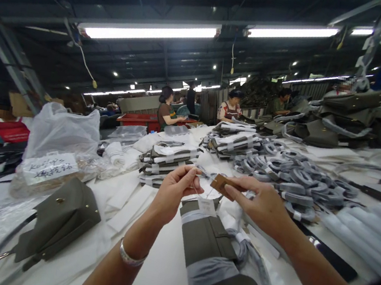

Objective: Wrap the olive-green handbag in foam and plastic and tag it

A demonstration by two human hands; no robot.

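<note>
Brown tag [221,184] pinched between both hands above table's edge [169,274].

A white table [159,272] is carrying olive bags [62,218], stacked wrapped pieces [168,158] at centre, coiled straps [290,175] at right, a plastic sack [60,141] at left

Head-worn view, facing forward over table [162,273], hands close

Small brown tag [222,184], tilted, above the olive bag [215,257]
</note>
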